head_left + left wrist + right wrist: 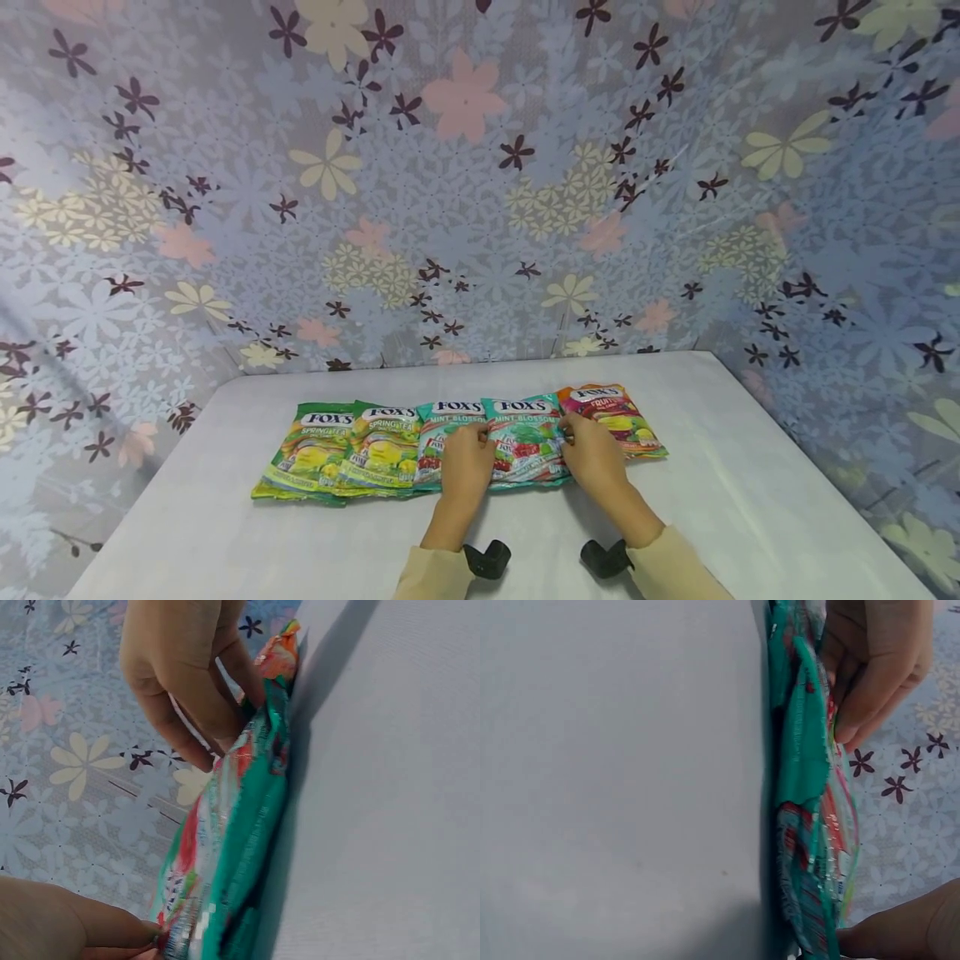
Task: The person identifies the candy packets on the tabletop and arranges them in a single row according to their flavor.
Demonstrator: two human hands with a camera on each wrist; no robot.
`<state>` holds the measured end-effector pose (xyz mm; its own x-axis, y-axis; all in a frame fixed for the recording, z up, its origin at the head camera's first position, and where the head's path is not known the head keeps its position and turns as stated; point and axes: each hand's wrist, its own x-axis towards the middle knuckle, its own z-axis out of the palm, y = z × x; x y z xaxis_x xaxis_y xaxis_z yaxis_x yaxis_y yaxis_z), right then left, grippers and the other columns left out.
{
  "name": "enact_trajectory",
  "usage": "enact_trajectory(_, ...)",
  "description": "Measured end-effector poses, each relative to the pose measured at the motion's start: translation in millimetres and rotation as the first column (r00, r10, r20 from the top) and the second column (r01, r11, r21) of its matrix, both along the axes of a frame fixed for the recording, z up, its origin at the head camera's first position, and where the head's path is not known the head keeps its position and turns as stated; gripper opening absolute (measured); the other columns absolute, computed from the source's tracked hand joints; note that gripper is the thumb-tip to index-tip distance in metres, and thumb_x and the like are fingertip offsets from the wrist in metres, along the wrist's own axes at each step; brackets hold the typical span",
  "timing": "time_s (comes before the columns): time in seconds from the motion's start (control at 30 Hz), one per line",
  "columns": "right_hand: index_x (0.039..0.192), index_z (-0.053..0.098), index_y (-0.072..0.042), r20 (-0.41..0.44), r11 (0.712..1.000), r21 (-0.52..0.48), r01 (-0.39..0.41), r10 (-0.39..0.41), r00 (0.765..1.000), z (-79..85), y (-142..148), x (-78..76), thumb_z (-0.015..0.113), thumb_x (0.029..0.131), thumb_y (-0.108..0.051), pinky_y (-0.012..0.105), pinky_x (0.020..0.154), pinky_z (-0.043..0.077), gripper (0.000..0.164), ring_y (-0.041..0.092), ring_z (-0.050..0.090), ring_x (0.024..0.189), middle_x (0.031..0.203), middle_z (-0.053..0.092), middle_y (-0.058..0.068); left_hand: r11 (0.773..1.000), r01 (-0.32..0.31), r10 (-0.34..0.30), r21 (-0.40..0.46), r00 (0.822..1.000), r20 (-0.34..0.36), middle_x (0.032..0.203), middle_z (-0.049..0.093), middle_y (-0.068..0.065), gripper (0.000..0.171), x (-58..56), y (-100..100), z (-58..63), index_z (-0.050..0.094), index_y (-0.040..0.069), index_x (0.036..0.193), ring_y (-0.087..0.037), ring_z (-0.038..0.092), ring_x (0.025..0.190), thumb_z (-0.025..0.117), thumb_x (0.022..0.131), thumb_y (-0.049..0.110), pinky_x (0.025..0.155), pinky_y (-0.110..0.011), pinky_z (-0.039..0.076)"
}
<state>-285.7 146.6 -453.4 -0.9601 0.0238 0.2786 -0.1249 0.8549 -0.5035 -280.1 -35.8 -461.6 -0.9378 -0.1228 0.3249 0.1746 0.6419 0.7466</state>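
A teal Fox's Mint Blossom candy bag (527, 433) lies face up between my hands. My left hand (468, 462) pinches its left edge, and my right hand (595, 450) pinches the right edge; both grips also show in the left wrist view, around the teal bag (251, 825). Partly behind the left hand is a second teal candy bag (431, 433). An orange-red Fox's Fruits candy bag (626, 421) sits by the right hand, its left side overlapped. From the right wrist side, the held bag's lower edge (806, 742) looks slightly puffed on the table.
Two green Fox's Spring Tea candy bags, one at far left (311, 450) and one beside it (381, 450), continue the row. The white-covered table (750, 500) reaches back to a flowered cloth (465, 208). Black wrist mounts (489, 560) sit below both hands.
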Motion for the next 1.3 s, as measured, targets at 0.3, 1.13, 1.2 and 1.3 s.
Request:
enact_trajectory(0.3, 0.099, 0.070, -0.002, -0.007, 0.996, -0.090, -0.012, 0.011, 1.000, 12.9, 14.7, 2.5, 0.071, 0.081, -0.001, 0.040, 0.065, 0.052, 0.018, 0.024, 0.066, 0.080, 0.087, 0.070, 0.007, 1.000, 0.024, -0.024, -0.012, 1.000, 0.020, 0.074, 0.062, -0.004, 0.020, -1.7, -2.0, 3.3, 0.071, -0.007, 0.104, -0.008, 0.046, 0.053, 0.067, 0.085, -0.001, 0.047, -0.024, 0.039)
enact_trajectory(1.13, 0.113, 0.060, 0.011, 0.185, 0.983, -0.094, 0.160, -0.140, 0.973, 15.1, 116.3, -24.5, 0.059, 0.089, -0.011, 0.053, 0.078, 0.046, 0.033, 0.044, 0.059, 0.097, 0.107, 0.063, 0.030, 0.931, 0.318, -0.359, 0.179, 0.887, 0.290, 0.099, 0.069, -0.012, 0.030, -18.6, 95.6, 20.2, 0.069, -0.006, 0.108, -0.018, 0.063, 0.080, 0.069, 0.088, 0.016, 0.069, -0.032, 0.053)
enact_trajectory(1.2, 0.116, 0.058, 0.013, 0.177, 0.984, -0.111, 0.142, -0.122, 0.977, 9.4, 117.5, -26.6, 0.058, 0.089, -0.010, 0.054, 0.080, 0.046, 0.036, 0.045, 0.059, 0.097, 0.106, 0.063, 0.030, 0.944, 0.290, -0.324, 0.155, 0.902, 0.284, 0.083, 0.067, -0.008, 0.023, -17.3, 102.0, 18.3, 0.071, -0.005, 0.098, -0.014, 0.058, 0.066, 0.069, 0.088, 0.016, 0.057, -0.028, 0.049)
enact_trajectory(1.3, 0.118, 0.056, 0.016, 0.169, 0.984, -0.129, 0.126, -0.104, 0.980, 3.1, 120.1, -29.3, 0.056, 0.087, -0.009, 0.053, 0.081, 0.047, 0.040, 0.045, 0.061, 0.095, 0.105, 0.064, 0.031, 0.947, 0.275, -0.310, 0.164, 0.915, 0.260, 0.060, 0.053, -0.001, 0.019, -14.8, 106.5, 16.4, 0.066, -0.003, 0.078, -0.009, 0.041, 0.048, 0.067, 0.088, 0.013, 0.043, -0.022, 0.035)
